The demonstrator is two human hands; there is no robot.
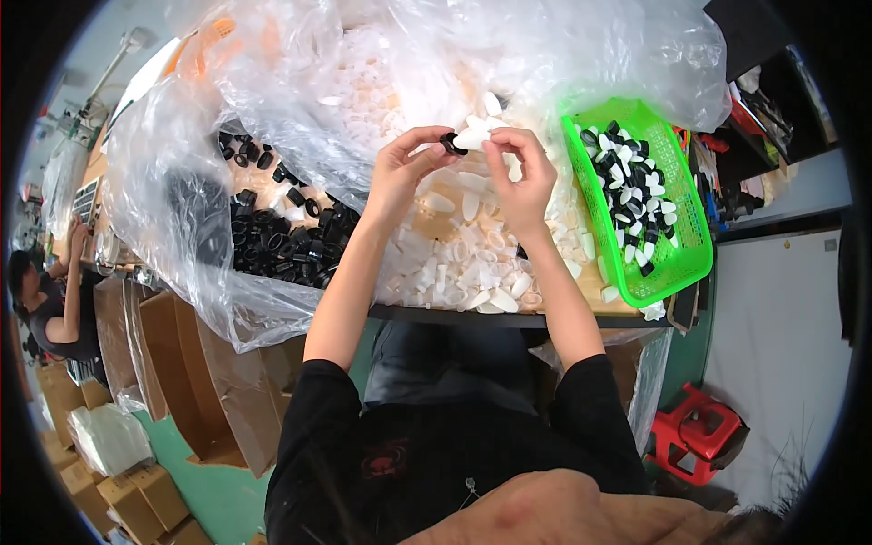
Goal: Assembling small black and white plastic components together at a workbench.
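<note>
My left hand [402,168] pinches a small black ring [450,143] above the table. Against that ring, my right hand [522,177] holds a white oval cap [473,137], so the two parts touch between my fingertips. Below the hands lies a heap of loose white caps [463,259] on the wooden table [599,304]. To the left, a pile of black rings [282,241] lies in clear plastic.
A green plastic basket [679,195] at the right holds several joined black-and-white pieces. Large clear plastic bags [391,64] cover the back of the table. Cardboard boxes [182,381] stand at the lower left, a red stool [699,436] at the lower right. Another person [50,304] sits at the far left.
</note>
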